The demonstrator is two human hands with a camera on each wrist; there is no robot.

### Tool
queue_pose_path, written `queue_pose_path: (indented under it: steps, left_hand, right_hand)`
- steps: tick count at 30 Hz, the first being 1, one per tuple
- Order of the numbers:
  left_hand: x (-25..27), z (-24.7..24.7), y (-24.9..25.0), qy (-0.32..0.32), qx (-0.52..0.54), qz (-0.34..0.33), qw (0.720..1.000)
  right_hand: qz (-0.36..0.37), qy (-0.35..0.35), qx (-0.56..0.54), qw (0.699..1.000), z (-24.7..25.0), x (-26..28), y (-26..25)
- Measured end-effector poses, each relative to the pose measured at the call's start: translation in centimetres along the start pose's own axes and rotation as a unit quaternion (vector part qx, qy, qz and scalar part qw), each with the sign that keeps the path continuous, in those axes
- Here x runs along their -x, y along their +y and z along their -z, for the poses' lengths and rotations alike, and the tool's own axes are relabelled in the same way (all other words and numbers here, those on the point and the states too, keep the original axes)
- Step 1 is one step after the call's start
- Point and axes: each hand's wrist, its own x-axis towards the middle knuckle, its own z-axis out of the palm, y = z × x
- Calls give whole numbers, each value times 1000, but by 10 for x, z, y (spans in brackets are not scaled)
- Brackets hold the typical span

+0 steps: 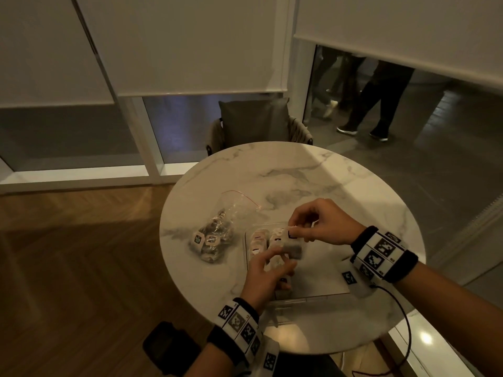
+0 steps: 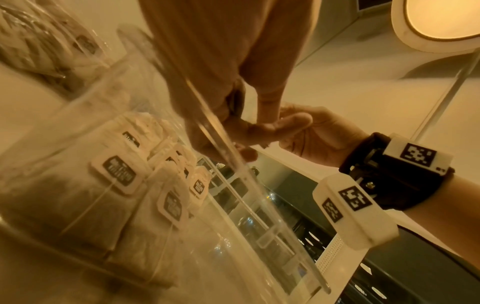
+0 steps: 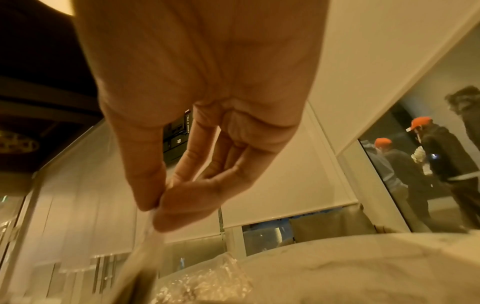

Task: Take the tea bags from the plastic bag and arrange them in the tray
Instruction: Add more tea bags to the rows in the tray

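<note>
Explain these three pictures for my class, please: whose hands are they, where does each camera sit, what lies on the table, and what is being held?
No machine here: a person works bare-handed, wearing marker bands with a camera on each wrist. The wide picture comes from a head camera; the other two look along each hand. On the round marble table lie a plastic bag still holding tea bags and a clear tray with tea bags lined up inside. The right hand pinches a tea bag over the tray. The left hand reaches into the tray; its grip is unclear.

Table: my round marble table (image 1: 340, 186).
On it: my plastic bag (image 1: 217, 232) left, clear tray (image 1: 313, 297) beside it.
</note>
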Motion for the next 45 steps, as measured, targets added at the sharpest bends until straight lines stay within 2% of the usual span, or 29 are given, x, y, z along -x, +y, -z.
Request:
queue_pose_path:
  steps: [4,7,14,18,25,29,33,36,38,40,42,45]
  left_hand:
    - [3,5,1,-6,-22,13,1000]
    - [3,9,-1,18,-15,14,1000]
    - [5,10,-2,70,21,7,997]
    - [3,12,1,73,76,15,994]
    - [1,11,3,79,129,35,988]
    - [-1,13,4,84,195,62,975]
    - [-1,15,4,80,223,71,969]
    - [-1,15,2,74,231,77,967]
    - [1,15,4,61,230,71,969]
    - [3,14,5,46,229,58,971]
    - [2,13,8,59,223,49,972]
    - [1,10,7,76,208,51,974]
  right_hand:
    - [-12,-47,116,992,11,-5,3]
    - [-38,-125,238,962,8,-10,8]
    - [-95,-222,264,934,-17,-30,20]
    - [-96,-231,323,913,-29,-41,24]
    - [-87,-184,395,896,-35,-45,27]
    - [-102,-169,377,905,-30,-43,32]
    - [-110,-110,339,928,-16,-34,28]
    - [-114,-83,194,971,-7,-20,20]
    - [-115,-83,76,987,-8,-8,13]
    - [-99,-91,37,990,-18,3,9]
    - [-79,-86,41,992,-33,11,7]
    - [-83,-40,28,995,-52,19,5]
